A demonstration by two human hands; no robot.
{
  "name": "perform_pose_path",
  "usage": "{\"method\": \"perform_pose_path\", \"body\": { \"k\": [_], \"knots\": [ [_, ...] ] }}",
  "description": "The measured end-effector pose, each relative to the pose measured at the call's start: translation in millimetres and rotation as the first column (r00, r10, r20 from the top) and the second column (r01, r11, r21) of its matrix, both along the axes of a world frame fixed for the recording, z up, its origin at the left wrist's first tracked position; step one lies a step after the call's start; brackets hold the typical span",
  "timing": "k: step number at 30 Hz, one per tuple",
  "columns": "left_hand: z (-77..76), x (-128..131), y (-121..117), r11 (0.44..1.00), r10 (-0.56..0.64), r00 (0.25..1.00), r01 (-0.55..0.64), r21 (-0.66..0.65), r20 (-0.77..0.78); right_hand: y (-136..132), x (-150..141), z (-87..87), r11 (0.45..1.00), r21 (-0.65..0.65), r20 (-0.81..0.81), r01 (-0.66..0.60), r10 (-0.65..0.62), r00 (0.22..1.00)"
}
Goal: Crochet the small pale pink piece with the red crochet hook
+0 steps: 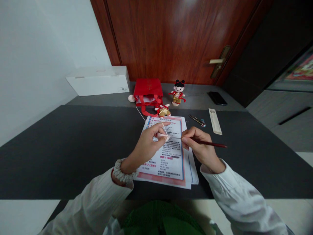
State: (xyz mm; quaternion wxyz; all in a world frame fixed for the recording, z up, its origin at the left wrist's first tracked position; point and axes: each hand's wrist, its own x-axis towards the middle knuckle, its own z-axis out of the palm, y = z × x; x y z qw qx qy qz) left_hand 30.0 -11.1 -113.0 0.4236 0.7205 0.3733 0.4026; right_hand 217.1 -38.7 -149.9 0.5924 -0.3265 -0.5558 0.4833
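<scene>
I see the left hand (150,143) pinching a small pale yarn piece (161,134) above the printed sheets (168,174), a strand looped over its extended forefinger. The right hand (201,148) grips a slim hook (212,143) by its dark reddish handle, the thin shaft pointing toward that piece. Past the sheets, a small headless doll body (164,111) lies by a red bag (148,86), near an upright black-haired doll (178,93).

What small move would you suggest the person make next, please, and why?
Probably, the right hand should ease the slim crochet hook with a dark reddish-brown handle towards the thin pale yarn: the left hand pinches a small pale pink piece, with that yarn running by its index finger, and the hook points that way. Its tip is too small to make out.
</scene>
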Motion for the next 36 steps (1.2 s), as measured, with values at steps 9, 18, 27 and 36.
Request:
{"method": "perform_pose_path", "body": {
  "k": [9,18,27,36],
  "knots": [
    [-3.9,6.9,-4.6,0.963,-0.019,0.978,0.074,-0.261,0.206,-1.8,-23.2,-3.2,0.998,0.05,0.007,0.048,-0.048,0.999],
    [-4.1,24.3,-11.0,0.907,0.045,0.923,0.122,-0.403,0.381,-12.5,-20.5,-13.8,0.59,0.807,0.511,0.003,-0.701,0.498],
    [2.7,6.3,-1.7,0.778,0.058,0.854,0.286,-0.559,0.516,-5.2,-14.9,-3.7,0.95,0.301,0.157,0.082,-0.134,0.979],
    [-3.1,-2.3,2.2,0.771,-0.058,0.892,0.325,-0.547,0.447,-0.9,2.8,-3.1,0.993,0.118,0.048,-0.032,0.026,0.998]
  ]
}}
